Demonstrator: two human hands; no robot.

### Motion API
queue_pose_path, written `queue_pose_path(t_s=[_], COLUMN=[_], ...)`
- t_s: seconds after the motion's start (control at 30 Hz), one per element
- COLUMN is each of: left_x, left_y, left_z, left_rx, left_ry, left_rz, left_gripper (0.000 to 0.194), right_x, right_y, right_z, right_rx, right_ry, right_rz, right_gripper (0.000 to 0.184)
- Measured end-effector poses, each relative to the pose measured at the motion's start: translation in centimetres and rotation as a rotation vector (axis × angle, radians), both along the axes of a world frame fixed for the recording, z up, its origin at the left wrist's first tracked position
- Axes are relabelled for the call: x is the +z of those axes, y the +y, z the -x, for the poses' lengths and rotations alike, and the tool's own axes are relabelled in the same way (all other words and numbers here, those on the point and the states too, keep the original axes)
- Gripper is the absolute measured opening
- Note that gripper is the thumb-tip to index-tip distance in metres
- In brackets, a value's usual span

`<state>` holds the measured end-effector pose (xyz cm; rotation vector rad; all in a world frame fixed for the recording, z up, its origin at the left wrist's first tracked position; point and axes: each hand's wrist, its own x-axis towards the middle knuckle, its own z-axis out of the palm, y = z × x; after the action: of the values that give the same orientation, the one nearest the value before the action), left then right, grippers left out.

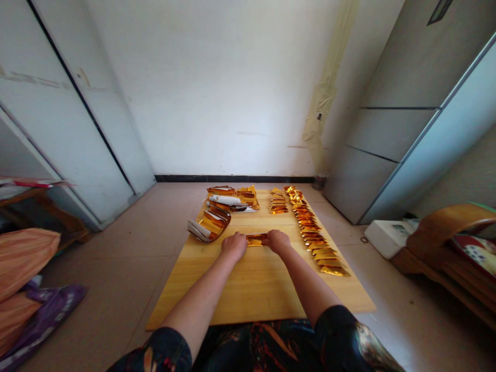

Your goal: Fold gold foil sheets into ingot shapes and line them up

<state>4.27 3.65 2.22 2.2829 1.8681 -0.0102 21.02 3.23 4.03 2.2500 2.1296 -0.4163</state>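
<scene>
Between my two hands a folded strip of gold foil paper [256,239] lies on the wooden board [248,289]. My left hand [234,244] is closed on the strip's left end, and my right hand [278,241] grips its right end. Left of my left hand sits a curled stack of gold foil sheets [211,223], with more foil sheets [248,196] and a white roll [225,200] behind it. To the right, a long row of folded gold foil pieces [313,232] runs along the board's edge, beside a shorter row of folded foil pieces [278,201].
A white wall [232,93] rises behind the board. On the right stand a grey refrigerator [387,124], a white box [387,237] and a wooden seat [442,248]. Orange and purple bags [27,289] lie at the left, below a pale cabinet [58,103].
</scene>
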Motion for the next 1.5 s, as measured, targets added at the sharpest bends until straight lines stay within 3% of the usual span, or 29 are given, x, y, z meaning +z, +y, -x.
queue_pose_path(t_s=[0.43,0.7,0.83,0.9,1.1,1.5], left_x=[-0.2,-0.2,-0.5,-0.6,-0.9,-0.9], left_y=[0.9,-0.6,-1.2,-1.3,-1.2,-0.5], left_z=[-0.2,-0.4,-0.6,-0.7,-0.8,-0.7], left_rx=[0.038,0.020,-0.089,-0.133,-0.239,-0.434], left_ry=[0.019,0.020,0.024,0.018,0.034,-0.054], left_rz=[0.045,-0.097,-0.324,-0.356,-0.365,-0.294], left_gripper=[0.035,0.032,0.027,0.026,0.023,0.025], right_x=[0.1,-0.1,-0.9,-1.4,-2.6,-3.0], right_y=[0.0,0.0,-1.0,-1.5,-1.9,-1.8], right_z=[0.3,0.0,-0.4,-0.3,0.6,-1.6], right_rx=[-0.017,-0.065,-0.013,0.042,0.074,-0.001], right_ry=[0.007,0.001,0.028,0.025,0.007,0.098], right_rz=[-0.001,0.008,-0.149,-0.241,-0.372,-0.388], right_gripper=[0.032,0.036,0.027,0.018,0.012,0.016])
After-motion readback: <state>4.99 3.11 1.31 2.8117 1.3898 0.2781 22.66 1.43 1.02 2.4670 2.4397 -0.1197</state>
